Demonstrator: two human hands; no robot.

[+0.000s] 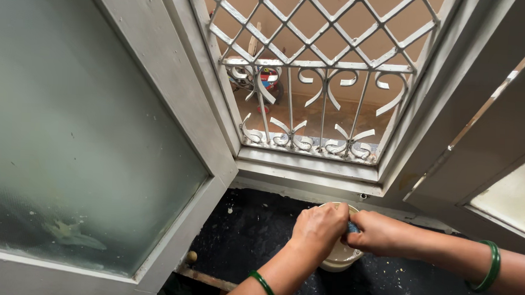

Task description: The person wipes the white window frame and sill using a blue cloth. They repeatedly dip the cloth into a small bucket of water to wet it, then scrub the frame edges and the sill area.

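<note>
A home is shown: an open window with frosted glass and a worn painted frame, a white scrolled iron grille set before it, and a dark speckled counter below.

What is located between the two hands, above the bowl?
A small blue thing, maybe a sponge, is pinched between left hand and right hand over the bowl; head view.

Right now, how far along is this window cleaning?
Done: both window shutters stand open. In hand: both hands, left hand and right hand, hold a blue cloth over the round white bowl. Left: the frosted glass pane shows smears.
</note>
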